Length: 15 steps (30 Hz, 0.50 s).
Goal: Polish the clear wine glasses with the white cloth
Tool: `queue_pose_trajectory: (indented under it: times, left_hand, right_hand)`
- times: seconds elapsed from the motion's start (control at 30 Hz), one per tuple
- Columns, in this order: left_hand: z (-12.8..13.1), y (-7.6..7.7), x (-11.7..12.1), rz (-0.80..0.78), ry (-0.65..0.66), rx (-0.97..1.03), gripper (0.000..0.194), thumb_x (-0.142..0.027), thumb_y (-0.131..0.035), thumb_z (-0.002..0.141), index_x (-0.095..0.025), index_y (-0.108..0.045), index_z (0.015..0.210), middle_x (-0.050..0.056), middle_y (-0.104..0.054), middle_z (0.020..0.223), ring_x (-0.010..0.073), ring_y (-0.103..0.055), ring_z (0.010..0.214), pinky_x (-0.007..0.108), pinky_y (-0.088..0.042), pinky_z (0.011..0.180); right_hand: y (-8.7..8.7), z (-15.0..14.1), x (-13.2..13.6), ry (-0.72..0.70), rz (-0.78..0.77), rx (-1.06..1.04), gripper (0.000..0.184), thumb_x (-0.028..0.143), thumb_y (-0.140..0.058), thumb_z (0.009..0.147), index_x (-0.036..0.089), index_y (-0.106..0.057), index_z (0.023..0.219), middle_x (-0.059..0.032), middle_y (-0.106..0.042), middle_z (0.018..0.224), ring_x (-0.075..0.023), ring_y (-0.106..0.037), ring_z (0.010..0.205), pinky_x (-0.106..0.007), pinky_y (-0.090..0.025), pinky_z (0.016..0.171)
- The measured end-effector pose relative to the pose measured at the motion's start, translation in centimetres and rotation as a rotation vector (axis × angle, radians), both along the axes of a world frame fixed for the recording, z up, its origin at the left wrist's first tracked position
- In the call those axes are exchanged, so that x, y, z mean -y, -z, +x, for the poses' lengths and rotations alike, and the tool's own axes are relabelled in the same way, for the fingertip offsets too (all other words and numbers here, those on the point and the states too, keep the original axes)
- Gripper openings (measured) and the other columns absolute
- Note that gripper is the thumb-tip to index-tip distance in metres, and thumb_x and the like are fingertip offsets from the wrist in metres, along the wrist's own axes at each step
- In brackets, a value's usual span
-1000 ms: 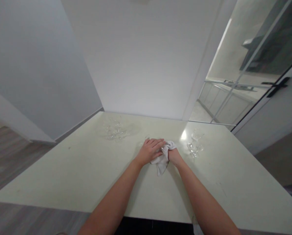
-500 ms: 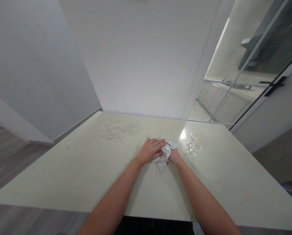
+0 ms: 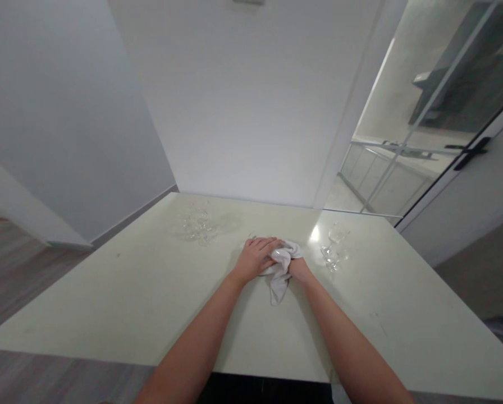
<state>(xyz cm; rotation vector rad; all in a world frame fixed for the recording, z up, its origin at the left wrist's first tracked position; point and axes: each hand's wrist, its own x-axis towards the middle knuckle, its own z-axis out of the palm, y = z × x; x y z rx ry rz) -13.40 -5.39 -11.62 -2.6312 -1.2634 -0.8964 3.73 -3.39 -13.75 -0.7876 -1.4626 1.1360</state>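
Note:
Both my hands meet over the middle of a pale table (image 3: 108,303). My left hand (image 3: 255,258) is closed, fingers curled over a clear glass (image 3: 280,255) that barely shows between the hands. My right hand (image 3: 298,269) is mostly hidden under a white cloth (image 3: 280,276), which it grips against the glass. A tail of the cloth hangs down toward me onto the tabletop.
A group of clear glasses (image 3: 196,224) stands at the table's far left. Other clear stemmed glasses (image 3: 334,247) stand just right of my hands. White walls rise behind the table. A glass door (image 3: 437,112) is at the right, and wood floor (image 3: 15,264) at the left.
My hands have stayed in place, shifting only slightly around the cloth and glass. The view has drifted a little.

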Motion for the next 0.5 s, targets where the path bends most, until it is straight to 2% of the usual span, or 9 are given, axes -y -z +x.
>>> queue_pose_trajectory:
  times: [0.1,0.2,0.27,0.37,0.5]
  left_hand:
    - [-0.1,0.2,-0.1,0.014,-0.046,0.098,0.058,-0.043,-0.065,0.085,-0.025,-0.047,0.137,0.009,-0.062,0.131,0.0239,-0.057,0.118,0.039,-0.038,0.096]
    - [-0.2,0.4,-0.4,-0.010,-0.084,0.242,0.057,-0.044,-0.062,0.087,-0.021,-0.045,0.136,0.012,-0.062,0.128,0.0236,-0.061,0.112,0.039,-0.039,0.095]
    - [-0.4,0.5,-0.7,-0.034,-0.113,0.392,0.059,-0.044,-0.062,0.087,-0.020,-0.041,0.136,0.012,-0.064,0.125,0.0224,-0.063,0.105,0.039,-0.041,0.093]
    - [-0.7,0.6,-0.8,-0.031,-0.136,0.650,0.059,-0.047,-0.060,0.087,-0.019,-0.039,0.135,0.011,-0.066,0.115,0.0197,-0.064,0.095,0.035,-0.045,0.085]
    - [-0.1,0.3,0.2,0.064,-0.077,0.836,0.061,-0.053,-0.056,0.086,-0.018,-0.039,0.133,0.009,-0.064,0.104,0.0172,-0.059,0.084,0.031,-0.046,0.075]
  right_hand:
    - [-0.1,0.2,0.5,0.077,-0.068,-0.058,0.026,0.036,-0.075,0.064,0.019,-0.072,0.084,-0.0079,-0.074,0.094,-0.0255,-0.067,0.090,-0.040,-0.052,0.092]
    - [-0.1,0.2,1.0,0.029,-0.107,-0.030,0.035,0.040,-0.077,0.066,0.018,-0.072,0.093,-0.0094,-0.074,0.098,-0.0267,-0.068,0.090,-0.041,-0.054,0.087]
    - [0.0,0.0,1.2,-0.001,-0.043,0.058,0.031,0.040,-0.073,0.072,0.018,-0.072,0.095,-0.0085,-0.074,0.098,-0.0244,-0.068,0.090,-0.040,-0.053,0.088]
    - [0.2,-0.7,1.5,0.024,0.042,0.225,0.023,0.038,-0.063,0.080,0.018,-0.072,0.088,-0.0064,-0.074,0.091,-0.0201,-0.068,0.084,-0.034,-0.052,0.085]
    - [0.4,-1.5,1.6,-0.065,0.076,0.392,0.018,0.033,-0.062,0.081,0.018,-0.071,0.080,-0.0057,-0.074,0.085,-0.0208,-0.068,0.082,-0.031,-0.052,0.080]
